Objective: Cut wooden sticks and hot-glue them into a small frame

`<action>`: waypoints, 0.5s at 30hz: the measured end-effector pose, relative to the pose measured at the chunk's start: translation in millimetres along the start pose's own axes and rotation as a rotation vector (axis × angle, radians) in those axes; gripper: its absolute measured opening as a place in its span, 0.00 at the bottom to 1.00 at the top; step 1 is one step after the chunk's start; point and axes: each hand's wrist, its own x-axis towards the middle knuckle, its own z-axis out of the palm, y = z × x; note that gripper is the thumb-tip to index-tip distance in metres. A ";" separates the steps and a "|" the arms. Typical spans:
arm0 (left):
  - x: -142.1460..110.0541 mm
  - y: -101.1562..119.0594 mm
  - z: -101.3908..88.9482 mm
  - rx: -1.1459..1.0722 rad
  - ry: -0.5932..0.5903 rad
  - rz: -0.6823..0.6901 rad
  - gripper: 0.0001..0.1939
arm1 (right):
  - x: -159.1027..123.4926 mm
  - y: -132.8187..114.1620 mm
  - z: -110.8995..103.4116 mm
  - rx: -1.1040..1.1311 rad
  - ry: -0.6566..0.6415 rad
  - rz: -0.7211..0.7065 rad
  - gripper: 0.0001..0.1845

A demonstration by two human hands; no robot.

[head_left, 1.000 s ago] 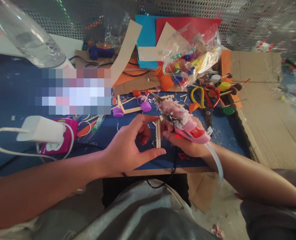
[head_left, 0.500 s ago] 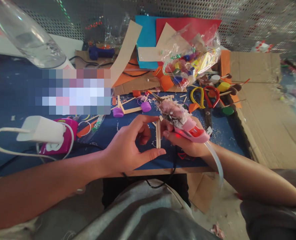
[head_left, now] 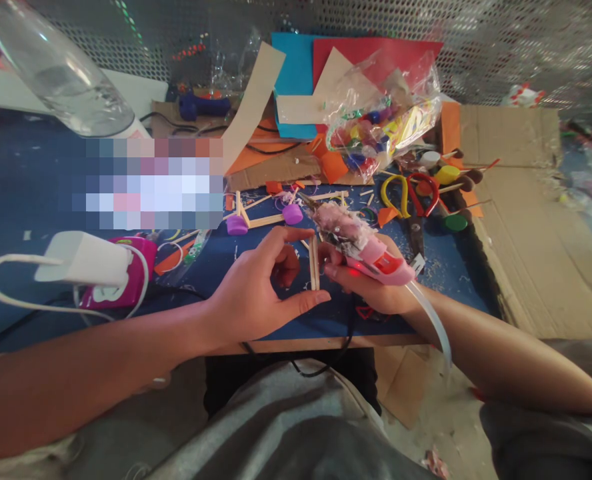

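Between the thumb and forefinger of my left hand [head_left: 251,290], a narrow piece made of thin wooden sticks [head_left: 315,267] is pinched by its ends. My right hand [head_left: 366,288] is wrapped round a pink glue gun [head_left: 383,259], its front caked with whitish and dark residue and its red light lit. A translucent glue stick [head_left: 433,319] trails from the gun's back. The right fingertips are close to the wooden piece; whether they touch it I cannot tell. Beyond my hands lies a small stick frame [head_left: 266,221] with purple bottle caps [head_left: 292,214] at its corners.
Scissors [head_left: 416,230] with yellow and red handles lie right of the gun. Behind are a plastic bag [head_left: 386,120] of colourful caps and coloured paper [head_left: 293,80]. Cardboard [head_left: 526,253] covers the right. At left are a magenta power socket [head_left: 143,277], white charger [head_left: 83,260] and bottle [head_left: 86,93].
The pinched stick piece and my left fingertips have shifted very slightly up and to the left. The glue gun has moved slightly left in my right hand's unchanged grip.
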 end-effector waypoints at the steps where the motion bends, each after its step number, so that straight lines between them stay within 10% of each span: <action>1: 0.2 -0.1 0.0 -0.002 -0.001 -0.004 0.35 | 0.0 0.6 -0.6 -0.020 -0.013 -0.014 0.11; 15: 0.9 -0.9 0.3 -0.018 -0.007 -0.001 0.34 | -0.2 2.2 -1.7 -0.051 -0.077 -0.101 0.16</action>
